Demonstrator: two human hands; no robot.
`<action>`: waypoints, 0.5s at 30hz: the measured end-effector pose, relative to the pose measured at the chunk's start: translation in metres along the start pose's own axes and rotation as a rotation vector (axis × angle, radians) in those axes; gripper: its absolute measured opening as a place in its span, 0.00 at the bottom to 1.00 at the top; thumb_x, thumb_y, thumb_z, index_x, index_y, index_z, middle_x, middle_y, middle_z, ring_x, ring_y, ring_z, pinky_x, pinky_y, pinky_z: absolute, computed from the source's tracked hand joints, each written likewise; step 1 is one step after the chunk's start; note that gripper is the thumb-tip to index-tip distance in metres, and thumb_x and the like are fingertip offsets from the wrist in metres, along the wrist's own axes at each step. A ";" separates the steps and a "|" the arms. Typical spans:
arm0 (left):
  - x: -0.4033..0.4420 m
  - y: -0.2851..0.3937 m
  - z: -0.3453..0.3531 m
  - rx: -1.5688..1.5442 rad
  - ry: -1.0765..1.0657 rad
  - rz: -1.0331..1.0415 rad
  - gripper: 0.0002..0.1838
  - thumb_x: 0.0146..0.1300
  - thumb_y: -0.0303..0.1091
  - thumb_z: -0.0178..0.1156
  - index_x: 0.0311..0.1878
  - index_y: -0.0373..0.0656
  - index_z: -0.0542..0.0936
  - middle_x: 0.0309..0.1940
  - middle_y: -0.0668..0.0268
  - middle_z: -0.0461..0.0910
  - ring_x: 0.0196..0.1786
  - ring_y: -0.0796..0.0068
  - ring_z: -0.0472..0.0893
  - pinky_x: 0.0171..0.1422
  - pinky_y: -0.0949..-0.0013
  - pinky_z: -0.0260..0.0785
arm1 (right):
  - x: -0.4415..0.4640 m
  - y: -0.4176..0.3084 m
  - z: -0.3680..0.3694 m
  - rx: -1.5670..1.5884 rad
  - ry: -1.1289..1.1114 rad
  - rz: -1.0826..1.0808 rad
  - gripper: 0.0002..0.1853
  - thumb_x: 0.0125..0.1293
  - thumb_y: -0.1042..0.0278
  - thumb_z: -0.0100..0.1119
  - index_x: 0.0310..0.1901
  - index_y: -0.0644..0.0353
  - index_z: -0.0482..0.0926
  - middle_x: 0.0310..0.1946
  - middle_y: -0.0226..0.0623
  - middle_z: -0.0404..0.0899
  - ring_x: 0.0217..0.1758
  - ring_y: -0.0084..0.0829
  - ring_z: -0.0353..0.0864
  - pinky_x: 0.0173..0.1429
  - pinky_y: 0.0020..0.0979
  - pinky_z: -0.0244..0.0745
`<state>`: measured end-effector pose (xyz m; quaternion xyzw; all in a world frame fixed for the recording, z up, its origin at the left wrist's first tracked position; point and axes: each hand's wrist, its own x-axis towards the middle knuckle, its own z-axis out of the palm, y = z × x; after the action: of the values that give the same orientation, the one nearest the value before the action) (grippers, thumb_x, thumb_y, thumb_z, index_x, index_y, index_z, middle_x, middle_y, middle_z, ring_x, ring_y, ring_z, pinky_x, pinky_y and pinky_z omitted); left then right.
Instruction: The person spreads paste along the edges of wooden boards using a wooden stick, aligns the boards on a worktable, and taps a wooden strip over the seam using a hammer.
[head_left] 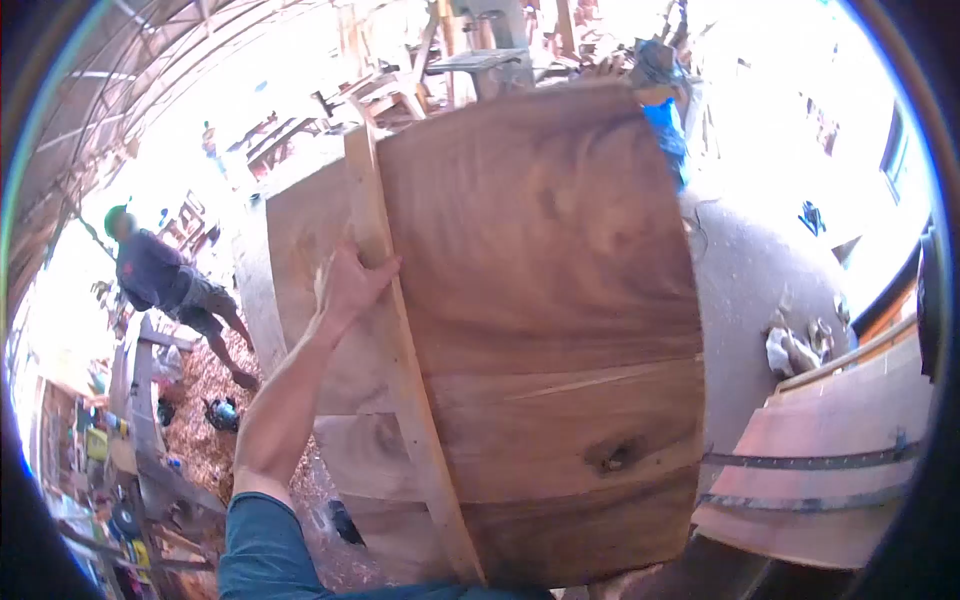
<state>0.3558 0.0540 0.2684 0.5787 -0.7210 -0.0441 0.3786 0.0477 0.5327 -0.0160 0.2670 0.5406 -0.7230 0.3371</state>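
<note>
A big wooden panel [560, 300] of joined brown boards fills the middle of the head view, with a dark knot low on its face. Down its left part runs a long pale wooden strip [410, 390], whose upper end sticks out past the panel's top edge. My left hand [350, 285] is closed on this strip, its thumb across the front; the other fingertips are partly hidden. At the panel's lower edge a small skin-toned patch [625, 582] shows, possibly my right hand, with no fingers visible.
A person [170, 270] in a green cap stands at the left beside wood shavings [205, 440] and a power tool [222, 414]. Lower right lies another wooden panel [820, 450] with dark metal bars across it. Stacked timber and a machine [485, 60] stand behind.
</note>
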 end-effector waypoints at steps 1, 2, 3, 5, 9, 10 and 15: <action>-0.006 0.015 0.008 0.100 -0.134 -0.091 0.31 0.50 0.56 0.76 0.33 0.29 0.84 0.31 0.48 0.86 0.39 0.55 0.88 0.47 0.54 0.79 | 0.000 0.000 -0.005 0.003 0.023 -0.003 0.54 0.67 0.18 0.38 0.80 0.57 0.53 0.78 0.47 0.56 0.81 0.48 0.55 0.81 0.53 0.56; -0.012 0.033 0.017 0.205 -0.261 -0.183 0.32 0.49 0.58 0.75 0.33 0.30 0.85 0.34 0.44 0.87 0.43 0.52 0.88 0.50 0.54 0.79 | 0.001 0.002 -0.007 0.003 0.041 -0.001 0.54 0.67 0.18 0.38 0.80 0.57 0.53 0.78 0.47 0.56 0.81 0.48 0.55 0.81 0.53 0.56; -0.016 0.033 0.036 0.248 -0.300 -0.188 0.33 0.49 0.59 0.74 0.34 0.29 0.85 0.36 0.43 0.86 0.44 0.50 0.88 0.51 0.53 0.79 | -0.001 0.002 -0.012 0.003 0.061 -0.003 0.54 0.67 0.18 0.39 0.80 0.57 0.53 0.78 0.47 0.56 0.81 0.48 0.55 0.81 0.53 0.56; -0.027 0.017 0.071 0.340 -0.377 -0.208 0.36 0.49 0.62 0.72 0.36 0.29 0.86 0.39 0.40 0.86 0.47 0.47 0.88 0.53 0.52 0.79 | -0.002 0.005 -0.018 -0.002 0.089 -0.006 0.54 0.67 0.17 0.39 0.80 0.57 0.53 0.78 0.47 0.56 0.81 0.48 0.55 0.81 0.53 0.56; -0.041 -0.028 0.150 0.338 -0.429 -0.155 0.37 0.49 0.64 0.69 0.40 0.31 0.87 0.41 0.41 0.87 0.49 0.45 0.87 0.56 0.49 0.78 | -0.010 0.004 -0.013 0.012 0.140 -0.012 0.54 0.66 0.17 0.39 0.80 0.57 0.53 0.78 0.47 0.56 0.81 0.48 0.55 0.81 0.54 0.56; -0.047 -0.036 0.164 0.341 -0.464 -0.177 0.37 0.49 0.64 0.69 0.40 0.32 0.87 0.42 0.41 0.87 0.49 0.45 0.87 0.57 0.49 0.78 | -0.008 0.004 -0.015 0.009 0.150 -0.011 0.55 0.66 0.17 0.40 0.80 0.57 0.53 0.78 0.47 0.56 0.81 0.48 0.55 0.81 0.54 0.56; -0.055 -0.055 0.216 0.306 -0.580 -0.219 0.36 0.50 0.64 0.68 0.42 0.34 0.88 0.43 0.43 0.87 0.51 0.46 0.87 0.58 0.49 0.78 | -0.013 0.017 -0.009 0.003 0.184 -0.019 0.55 0.66 0.17 0.40 0.80 0.57 0.53 0.78 0.47 0.56 0.81 0.48 0.55 0.81 0.54 0.56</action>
<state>0.2734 0.0031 0.0601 0.6661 -0.7305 -0.1384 0.0599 0.0696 0.5403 -0.0187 0.3277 0.5708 -0.6994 0.2787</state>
